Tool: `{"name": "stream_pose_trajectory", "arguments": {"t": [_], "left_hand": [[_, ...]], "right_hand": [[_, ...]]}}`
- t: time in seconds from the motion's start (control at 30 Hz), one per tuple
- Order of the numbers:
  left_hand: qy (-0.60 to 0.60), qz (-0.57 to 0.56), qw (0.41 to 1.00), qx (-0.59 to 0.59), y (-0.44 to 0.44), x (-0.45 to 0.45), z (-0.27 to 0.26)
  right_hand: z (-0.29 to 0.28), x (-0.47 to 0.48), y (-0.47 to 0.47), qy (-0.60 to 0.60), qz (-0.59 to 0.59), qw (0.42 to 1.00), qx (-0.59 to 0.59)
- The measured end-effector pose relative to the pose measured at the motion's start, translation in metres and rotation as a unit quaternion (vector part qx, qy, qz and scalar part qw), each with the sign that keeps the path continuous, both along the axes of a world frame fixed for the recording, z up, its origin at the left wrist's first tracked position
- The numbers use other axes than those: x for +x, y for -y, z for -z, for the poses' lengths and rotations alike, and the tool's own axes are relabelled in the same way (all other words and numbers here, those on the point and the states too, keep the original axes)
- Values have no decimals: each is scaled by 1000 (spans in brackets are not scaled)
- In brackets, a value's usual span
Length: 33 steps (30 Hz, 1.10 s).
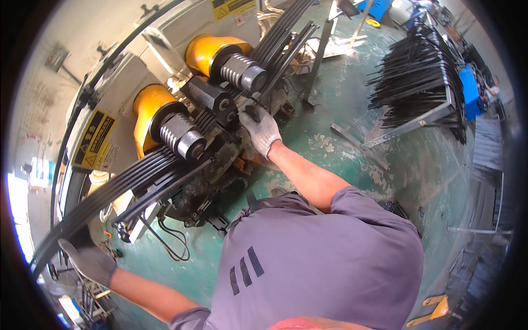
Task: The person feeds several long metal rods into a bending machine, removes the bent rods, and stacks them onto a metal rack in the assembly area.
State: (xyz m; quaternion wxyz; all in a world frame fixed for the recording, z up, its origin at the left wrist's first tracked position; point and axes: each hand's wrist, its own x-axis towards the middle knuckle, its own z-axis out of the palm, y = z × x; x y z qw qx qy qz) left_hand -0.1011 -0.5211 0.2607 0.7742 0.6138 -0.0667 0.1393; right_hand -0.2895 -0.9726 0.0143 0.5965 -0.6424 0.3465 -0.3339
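Note:
My left hand (88, 262), in a knitted work glove, lies at the near end of a bundle of long dark metal bars (103, 194); whether it grips them is unclear. The bars run through a machine with two yellow housings (150, 111), each with a ribbed steel roller (181, 136) on its shaft. My right hand (260, 126), also gloved, rests with bent fingers at the machine's edge, right of a dark metal block (208, 97) between the rollers. Its fingertips are partly hidden, so what it touches cannot be told.
A threaded rod (165, 189) runs along the machine's near side, with black cables (175, 243) hanging below. A metal rack (412, 123) heaped with thin dark bars stands on the green floor at right. A flat metal bar (359, 146) lies near it. A yellow pallet truck (431, 311) stands lower right.

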Motion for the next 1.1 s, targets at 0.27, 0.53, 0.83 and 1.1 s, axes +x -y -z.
{"name": "stream_pose_trajectory", "arguments": {"t": [0.27,0.53,0.83,1.1], "left_hand": [[112,-15,967,230,112,3,-82],[363,4,765,531,207,23,-104],[459,31,655,600,264,45,-116],[269,126,857,420,278,16,-120]], "right_hand": [[-48,42,10,100,-6,981,167],[31,105,66,125,0,992,18],[72,123,78,261,-59,963,20],[65,127,73,253,-15,964,-80]]}}
